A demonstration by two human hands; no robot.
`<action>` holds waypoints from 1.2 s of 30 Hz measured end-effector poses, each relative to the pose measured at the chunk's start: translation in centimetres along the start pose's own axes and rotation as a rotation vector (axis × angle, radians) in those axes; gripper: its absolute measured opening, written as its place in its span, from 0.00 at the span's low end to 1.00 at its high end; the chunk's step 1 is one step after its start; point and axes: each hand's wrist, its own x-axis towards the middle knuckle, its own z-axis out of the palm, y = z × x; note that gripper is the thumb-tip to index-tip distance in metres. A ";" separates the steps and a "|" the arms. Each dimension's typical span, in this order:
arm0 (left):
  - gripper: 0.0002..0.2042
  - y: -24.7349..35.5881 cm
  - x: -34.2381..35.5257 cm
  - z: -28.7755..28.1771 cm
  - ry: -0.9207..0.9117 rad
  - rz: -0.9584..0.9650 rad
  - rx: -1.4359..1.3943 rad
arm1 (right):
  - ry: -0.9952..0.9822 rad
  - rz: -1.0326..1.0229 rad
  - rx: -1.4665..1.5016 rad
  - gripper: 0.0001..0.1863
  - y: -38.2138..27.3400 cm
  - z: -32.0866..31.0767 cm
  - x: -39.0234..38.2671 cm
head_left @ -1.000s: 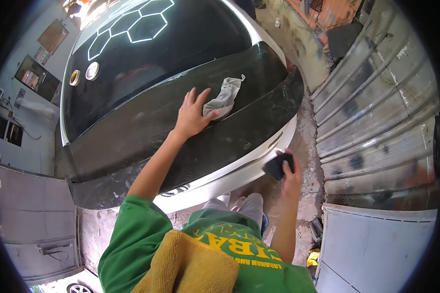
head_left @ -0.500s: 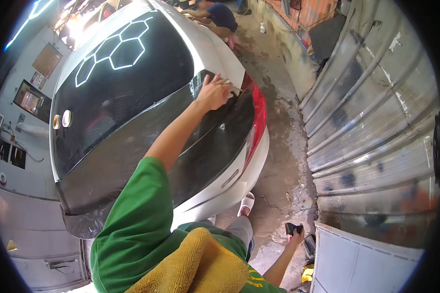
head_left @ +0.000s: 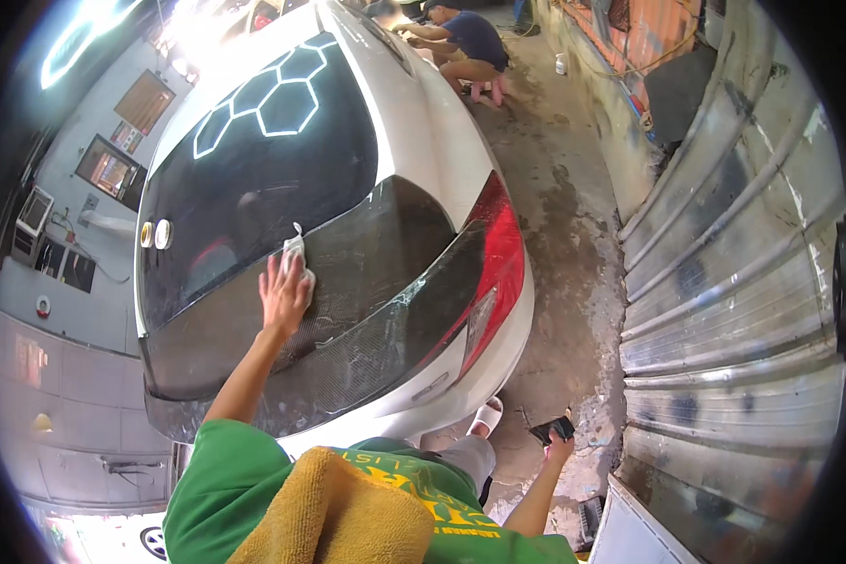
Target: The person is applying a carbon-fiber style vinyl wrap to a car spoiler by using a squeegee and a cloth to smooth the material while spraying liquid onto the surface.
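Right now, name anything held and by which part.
The right hand holds a black, flat object near its right end. The left hand lies on a pale cloth against the dark panel; whether it grips it cannot be told.

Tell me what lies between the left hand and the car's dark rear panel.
A pale cloth lies between the left hand and the dark rear panel, as the head view shows.

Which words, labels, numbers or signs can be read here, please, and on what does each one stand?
Green shirt: yellow lettering across the chest, partly covered by the mustard towel; I won't copy its wording.
Small sheet on the left wall: any print on it is too small and blurred to read.
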 end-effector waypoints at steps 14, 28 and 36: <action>0.25 15.2 5.1 3.2 0.337 0.671 -0.349 | -0.198 -0.227 -0.471 0.19 -13.3 10.0 -3.0; 0.24 -39.2 -12.9 1.3 0.250 -0.557 0.219 | 0.190 -0.031 -0.199 0.17 -4.1 -4.4 -8.1; 0.23 -37.2 -12.4 0.9 0.386 0.005 -0.164 | 0.304 -0.128 -0.130 0.18 -9.5 -3.8 -12.5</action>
